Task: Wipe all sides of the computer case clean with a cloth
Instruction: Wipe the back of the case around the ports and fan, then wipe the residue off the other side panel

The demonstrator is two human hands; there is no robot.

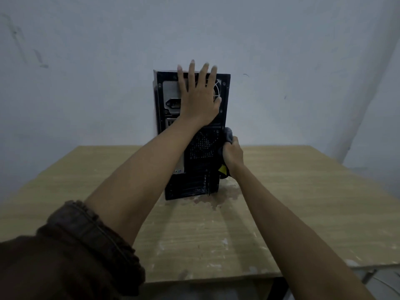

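Computer case [203,146] stands upright far back on the surface [303,191]; your left grip [199,98], spread wide, steadies its rear, right grip [233,152] clutches the cloth [228,134] at its side. Push hard sideways and it may tip

I had the computer case [203,146] standing upright on the wooden table [303,191], a black tower with its rear panel facing me. Near the top I saw a grey power-supply plate with a socket and a round fan grille. Below that came a perforated vent, then expansion slots down by the base. The cloth [227,135] was dark grey and bunched up, pressed to the case's right side about midway up, and my right hand [233,152] gripped it there.
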